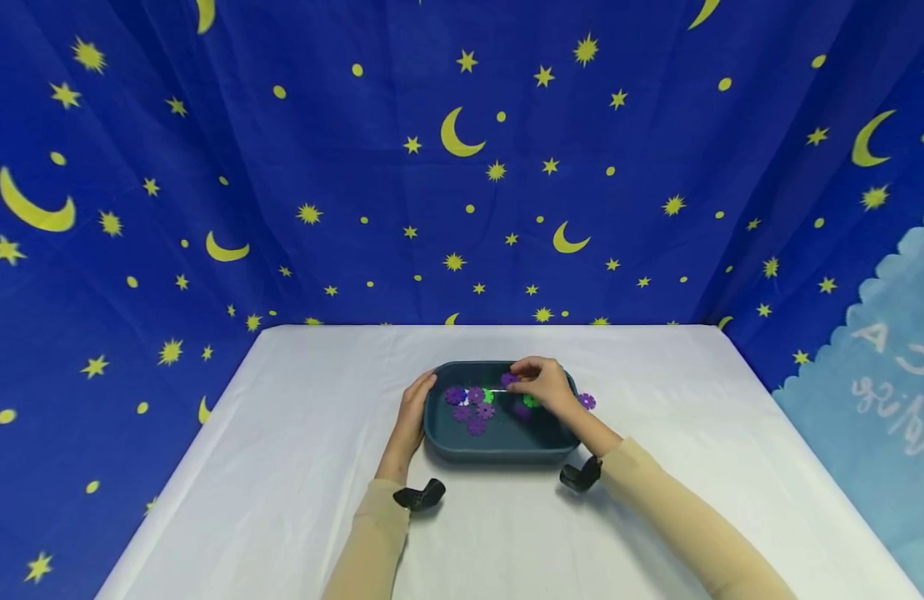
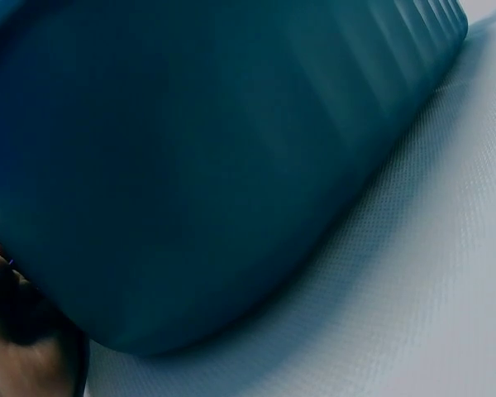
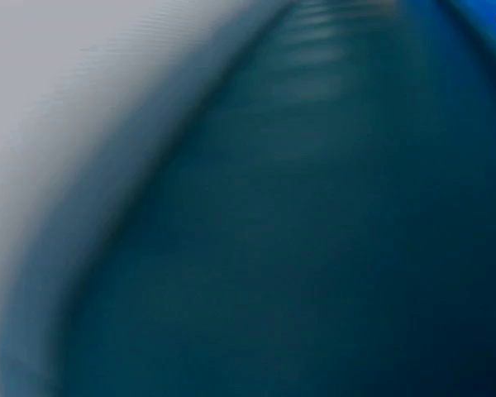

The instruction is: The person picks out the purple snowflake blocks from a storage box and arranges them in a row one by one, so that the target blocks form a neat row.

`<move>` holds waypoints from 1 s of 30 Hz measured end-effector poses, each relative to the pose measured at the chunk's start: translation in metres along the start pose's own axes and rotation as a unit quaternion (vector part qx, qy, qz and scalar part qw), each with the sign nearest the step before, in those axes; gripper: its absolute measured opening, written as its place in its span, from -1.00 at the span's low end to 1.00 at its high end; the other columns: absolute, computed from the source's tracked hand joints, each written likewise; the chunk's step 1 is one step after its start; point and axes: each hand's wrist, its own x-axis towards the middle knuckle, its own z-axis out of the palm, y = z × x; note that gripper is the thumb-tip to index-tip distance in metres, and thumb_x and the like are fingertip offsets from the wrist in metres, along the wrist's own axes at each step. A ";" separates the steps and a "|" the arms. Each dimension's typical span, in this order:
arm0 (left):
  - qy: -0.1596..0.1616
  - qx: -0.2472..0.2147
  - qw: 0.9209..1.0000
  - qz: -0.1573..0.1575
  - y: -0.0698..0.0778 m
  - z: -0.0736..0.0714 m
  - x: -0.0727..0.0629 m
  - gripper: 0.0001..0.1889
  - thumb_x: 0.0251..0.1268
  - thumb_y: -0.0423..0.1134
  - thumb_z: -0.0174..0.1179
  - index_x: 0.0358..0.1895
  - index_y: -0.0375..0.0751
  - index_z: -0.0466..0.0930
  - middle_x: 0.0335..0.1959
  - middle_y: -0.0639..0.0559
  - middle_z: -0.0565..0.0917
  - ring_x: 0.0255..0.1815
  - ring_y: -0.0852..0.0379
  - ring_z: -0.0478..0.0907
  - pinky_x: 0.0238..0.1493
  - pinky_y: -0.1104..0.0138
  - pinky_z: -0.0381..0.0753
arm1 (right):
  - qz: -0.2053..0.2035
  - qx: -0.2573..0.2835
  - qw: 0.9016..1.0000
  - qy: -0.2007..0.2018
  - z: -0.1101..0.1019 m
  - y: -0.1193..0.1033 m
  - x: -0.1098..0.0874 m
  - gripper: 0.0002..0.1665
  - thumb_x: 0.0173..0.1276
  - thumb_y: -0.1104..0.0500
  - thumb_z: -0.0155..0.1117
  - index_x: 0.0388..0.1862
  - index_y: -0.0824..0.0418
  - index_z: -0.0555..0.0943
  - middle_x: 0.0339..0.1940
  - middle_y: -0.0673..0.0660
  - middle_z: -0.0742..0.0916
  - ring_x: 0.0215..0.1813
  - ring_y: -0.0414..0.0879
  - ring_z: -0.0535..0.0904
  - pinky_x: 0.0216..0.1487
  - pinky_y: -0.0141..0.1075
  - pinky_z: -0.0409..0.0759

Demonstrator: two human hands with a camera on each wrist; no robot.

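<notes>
A dark teal plastic basin [image 1: 506,456] sits on the white table, holding several purple gear-edged plastic discs [image 1: 476,427] and a few green ones [image 1: 531,401]. Against its left outer wall rests my left hand [image 1: 411,417], fingers stretched along the side up to the rim. Over the basin's back right part, my right hand [image 1: 544,385] pinches a purple disc [image 1: 508,379] between thumb and fingers. In the left wrist view the basin's outer wall [image 2: 215,165] hides most of the scene, with part of the hand [image 2: 21,356] at lower left. Only the basin wall [image 3: 256,231] fills the right wrist view.
One purple disc [image 1: 587,402] lies on the white table [image 1: 319,400] just outside the basin's right side. Black wrist cameras [image 1: 420,495] are strapped to both wrists. A blue curtain [image 1: 357,167] with yellow moons and stars stands behind the table.
</notes>
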 end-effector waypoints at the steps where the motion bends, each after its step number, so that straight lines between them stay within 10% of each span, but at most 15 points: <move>1: 0.000 0.000 1.000 0.001 0.000 0.000 0.000 -0.47 0.46 -0.19 -0.08 0.35 -0.49 0.22 0.39 -0.39 0.28 0.48 -0.19 0.12 0.54 0.06 0.08 | -0.002 0.008 1.000 0.004 -0.003 -0.001 -0.001 -0.66 -0.01 0.37 0.48 -0.20 0.45 0.66 -0.20 0.39 0.74 -0.25 0.01 0.69 -0.22 -0.44 0.68; 22: 0.004 -0.005 1.000 -0.013 0.009 0.003 -0.005 -0.53 0.48 -0.29 -0.12 0.33 -0.53 0.24 0.36 -0.42 0.30 0.45 -0.17 0.18 0.52 0.08 0.15 | 0.009 0.015 0.996 0.091 -0.075 0.013 -0.022 -0.59 0.06 0.38 0.44 -0.09 0.52 0.61 -0.11 0.49 0.69 -0.19 -0.07 0.68 -0.22 -0.66 0.58; 30: 0.005 -0.001 1.000 0.000 0.001 0.002 0.000 -0.49 0.47 -0.21 -0.09 0.33 -0.49 0.25 0.38 -0.37 0.30 0.47 -0.16 0.15 0.54 0.08 0.09 | 0.033 0.013 0.992 0.117 -0.098 0.026 -0.032 -0.56 0.07 0.39 0.42 -0.06 0.56 0.58 -0.08 0.53 0.66 -0.30 -0.43 0.58 -0.24 -0.70 0.55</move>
